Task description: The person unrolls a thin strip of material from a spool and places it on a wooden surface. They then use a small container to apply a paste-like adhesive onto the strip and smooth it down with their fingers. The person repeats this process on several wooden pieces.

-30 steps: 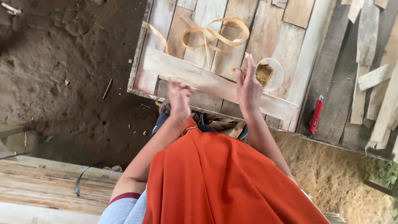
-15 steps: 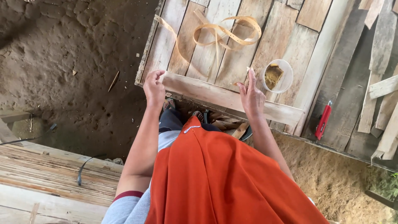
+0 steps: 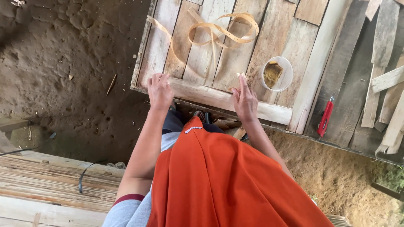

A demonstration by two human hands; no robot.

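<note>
Left hand [image 3: 159, 90] open on wooden plank [image 3: 219, 99], right hand [image 3: 245, 101] perhaps pinching something small

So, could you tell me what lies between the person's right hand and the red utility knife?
In the head view, a clear plastic cup of brownish material stands between right hand and knife.

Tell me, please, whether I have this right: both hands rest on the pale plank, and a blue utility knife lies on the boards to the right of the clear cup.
Not quite: the utility knife is red, as the head view shows. The rest holds: left hand and right hand rest on the pale plank, beside the clear cup.
</note>
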